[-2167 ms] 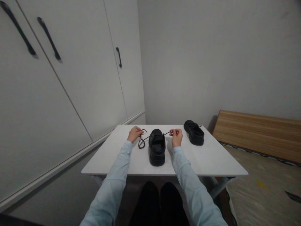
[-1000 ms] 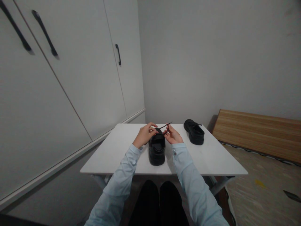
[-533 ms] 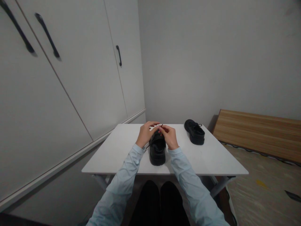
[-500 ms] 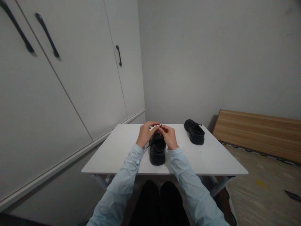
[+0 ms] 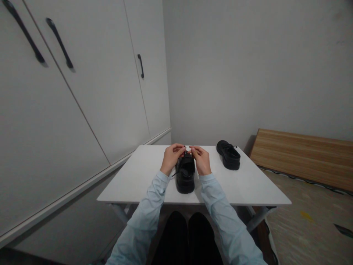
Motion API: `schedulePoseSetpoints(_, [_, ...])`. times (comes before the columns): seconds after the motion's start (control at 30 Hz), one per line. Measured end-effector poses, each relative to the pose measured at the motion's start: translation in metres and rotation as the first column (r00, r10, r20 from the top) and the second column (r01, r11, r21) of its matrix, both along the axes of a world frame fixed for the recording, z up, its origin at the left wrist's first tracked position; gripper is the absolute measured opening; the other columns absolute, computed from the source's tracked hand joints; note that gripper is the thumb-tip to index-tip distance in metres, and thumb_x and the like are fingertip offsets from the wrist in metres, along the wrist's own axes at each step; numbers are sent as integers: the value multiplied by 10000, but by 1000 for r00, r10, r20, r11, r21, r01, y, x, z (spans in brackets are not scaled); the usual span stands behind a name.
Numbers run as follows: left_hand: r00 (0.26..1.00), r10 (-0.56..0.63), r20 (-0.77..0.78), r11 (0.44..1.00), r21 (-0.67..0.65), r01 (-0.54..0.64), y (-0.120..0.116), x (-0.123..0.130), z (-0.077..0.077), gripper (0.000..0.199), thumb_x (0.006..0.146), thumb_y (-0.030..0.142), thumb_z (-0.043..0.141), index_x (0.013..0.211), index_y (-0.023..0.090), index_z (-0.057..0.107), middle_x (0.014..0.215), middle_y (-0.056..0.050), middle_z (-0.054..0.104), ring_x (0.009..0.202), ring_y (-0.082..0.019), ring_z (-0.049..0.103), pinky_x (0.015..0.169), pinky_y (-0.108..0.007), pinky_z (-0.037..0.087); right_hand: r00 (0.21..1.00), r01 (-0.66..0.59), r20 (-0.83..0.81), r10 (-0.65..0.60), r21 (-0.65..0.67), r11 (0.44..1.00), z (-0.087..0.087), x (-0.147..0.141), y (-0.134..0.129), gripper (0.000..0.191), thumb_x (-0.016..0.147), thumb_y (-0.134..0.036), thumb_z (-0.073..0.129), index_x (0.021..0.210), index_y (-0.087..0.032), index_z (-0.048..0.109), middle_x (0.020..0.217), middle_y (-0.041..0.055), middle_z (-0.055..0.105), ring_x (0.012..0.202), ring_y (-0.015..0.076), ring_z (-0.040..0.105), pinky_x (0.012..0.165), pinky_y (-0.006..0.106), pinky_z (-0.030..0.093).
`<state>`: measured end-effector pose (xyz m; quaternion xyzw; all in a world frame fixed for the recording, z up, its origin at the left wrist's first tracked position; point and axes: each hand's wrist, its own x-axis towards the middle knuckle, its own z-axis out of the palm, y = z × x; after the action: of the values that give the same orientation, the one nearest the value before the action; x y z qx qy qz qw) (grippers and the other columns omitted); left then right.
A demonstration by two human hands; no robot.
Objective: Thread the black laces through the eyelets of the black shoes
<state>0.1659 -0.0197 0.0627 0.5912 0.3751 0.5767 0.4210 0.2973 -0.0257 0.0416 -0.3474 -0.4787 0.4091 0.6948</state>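
Shoe (image 5: 185,182), black, is on the white table (image 5: 132,180), centre, near the front edge. Front part is mostly hidden behind the L hand (image 5: 174,158) and R hand (image 5: 202,161); lacing btwn them is dark on dark, too small to make out. Lace (image 5: 174,174) pokes out by the L wrist, rest of its run unclear. Toe points away twd the wall (image 5: 215,73), heel twd the wearer; long axis runs near-to-far, approx square to the front edge, sole down. L grip: thumb + finger pinched on a dark bit of lace above the shoe. R grip: narrow, thumb + fingers bunched just beside; can't tell if lace is btwn them. The 2 hands are close but apart at the tips. 2nd shoe (image 5: 231,162), also black, sits back R on the table, toe angled away + L, w/ its lace in a bow. Blue sleeves (image 5: 146,213) + dark-clad legs (image 5: 176,239) are cut off at the bottom; cupboard (image 5: 91,81) cut off top + L.
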Motion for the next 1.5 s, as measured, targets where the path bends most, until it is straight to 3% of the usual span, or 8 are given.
schedulePoseSetpoints(0.27, [992,-69,103,992,-98,80,-4,13,-11,260,623,277,742,807,136,623,689,-17,679,589,-105,627,606,-240,539,987,8,-158,-16,-55,998,-7,0,0,317,670,-375,711,890,-151,668,769,60,731,629,127,614,541,226,412])
schedulePoseSetpoints(0.63, [999,-16,43,1000,-24,17,-5,18,-13,332,621,363,742,773,164,524,772,-38,703,626,-132,647,618,-266,536,995,104,-8,-104,14,994,-9,-7,-6,319,734,-385,662,970,-171,645,735,46,729,706,185,682,676,297,520])
schedulePoseSetpoints(0.83, [983,-74,171,991,-99,92,-6,17,-13,451,558,349,785,786,179,434,697,1,676,590,-114,629,576,-226,501,1000,31,-3,-31,18,999,-4,-6,-10,303,748,-393,653,957,-174,643,804,68,735,792,203,692,764,333,525])
schedulePoseSetpoints(0.93, [968,-88,234,984,-133,121,-8,17,-12,482,552,325,792,799,187,402,671,16,662,567,-104,618,559,-210,490,1000,5,23,-6,30,1000,-5,-1,-10,309,786,-410,607,989,-179,640,958,94,722,915,205,664,830,343,498])
schedulePoseSetpoints(1.07, [963,-75,258,982,-151,117,-8,19,-12,454,570,305,779,855,177,449,699,11,660,591,-109,624,595,-239,515,991,36,125,-41,40,999,-15,11,-9,347,804,-437,572,1072,-222,625,1196,82,627,1122,210,553,972,381,402])
schedulePoseSetpoints(1.23, [984,-108,145,988,-98,122,-3,18,-13,387,628,308,738,951,138,611,733,-15,667,625,-112,626,625,-240,522,970,15,242,-12,-12,1000,-37,20,-5,646,567,-323,792,1172,-270,575,1360,50,489,1300,245,372,1084,438,251])
schedulePoseSetpoints(1.4, [994,-77,82,995,-58,82,4,14,-3,302,667,307,705,900,118,674,817,-60,686,649,-120,635,653,-263,545,977,-108,178,117,-62,992,-51,15,5,664,519,-253,809,1139,-252,572,1269,59,552,1213,234,465,1034,403,338])
schedulePoseSetpoints(1.5, [995,-62,76,997,-39,65,10,10,10,303,654,314,714,876,113,669,853,-64,676,667,-126,633,668,-301,565,977,-96,186,105,-60,994,-59,12,13,656,524,-235,800,1132,-227,555,1241,66,560,1203,226,472,1053,387,320])
